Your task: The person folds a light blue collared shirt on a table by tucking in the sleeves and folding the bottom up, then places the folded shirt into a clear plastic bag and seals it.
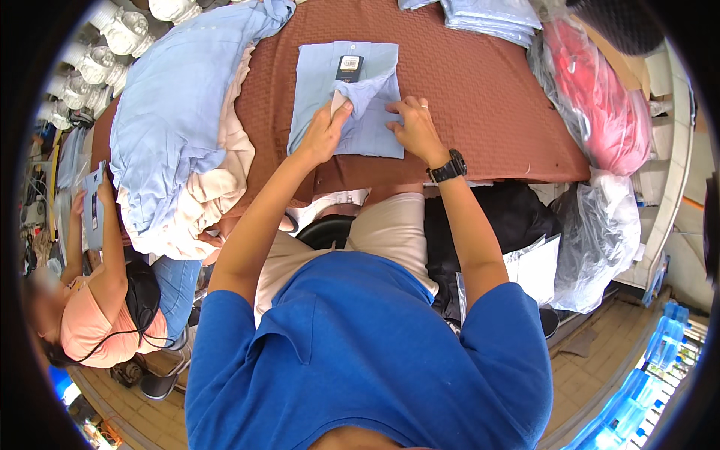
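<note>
Here, near where I stand, a heap of light-blue cloth garments [169, 112] lies left of the fingers. The left hand's [324, 136] fingers grip a pale edge of the folded light-blue cloth shirt [313, 71] beneath both hands, a dark rectangular tag [350, 69] just beyond. The right hand's [418, 131] fingers curve, loosely parted, above its right side; well rightward sit red garments in clear plastic [581, 86].
</note>
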The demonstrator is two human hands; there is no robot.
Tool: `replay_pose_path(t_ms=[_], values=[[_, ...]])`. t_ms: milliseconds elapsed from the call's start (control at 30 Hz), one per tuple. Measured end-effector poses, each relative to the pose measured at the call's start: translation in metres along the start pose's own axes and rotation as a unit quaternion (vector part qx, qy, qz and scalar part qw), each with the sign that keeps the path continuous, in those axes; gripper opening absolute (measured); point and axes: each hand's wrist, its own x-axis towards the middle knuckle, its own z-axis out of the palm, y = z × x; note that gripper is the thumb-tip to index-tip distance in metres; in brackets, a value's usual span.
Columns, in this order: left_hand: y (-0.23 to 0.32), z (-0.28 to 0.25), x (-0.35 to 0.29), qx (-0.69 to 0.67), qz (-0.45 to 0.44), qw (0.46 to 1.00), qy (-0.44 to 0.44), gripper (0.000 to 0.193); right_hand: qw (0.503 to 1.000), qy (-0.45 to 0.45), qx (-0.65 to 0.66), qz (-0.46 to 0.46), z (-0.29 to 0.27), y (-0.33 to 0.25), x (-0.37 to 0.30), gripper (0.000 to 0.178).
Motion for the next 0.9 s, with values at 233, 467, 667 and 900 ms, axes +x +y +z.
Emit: replay_pose_path(t_ms=[233,467,667,900], values=[[0.010,0.005,-0.006,0.042,0.071,0.997,0.009,0.046,0.998,-0.003,0.031,0.055,0.009,-0.004,0.022,0.017],[0.015,0.009,-0.007,0.065,0.144,0.987,0.031,0.044,0.995,0.000,0.042,0.088,0.021,0.011,0.018,0.021],[0.023,0.003,-0.009,0.043,0.066,0.997,0.016,0.046,0.999,0.008,-0.012,0.037,0.013,-0.003,0.022,0.023],[0.029,-0.002,-0.006,0.037,0.047,0.998,0.008,0.046,0.995,-0.026,0.043,0.088,0.036,-0.009,0.024,0.020]])
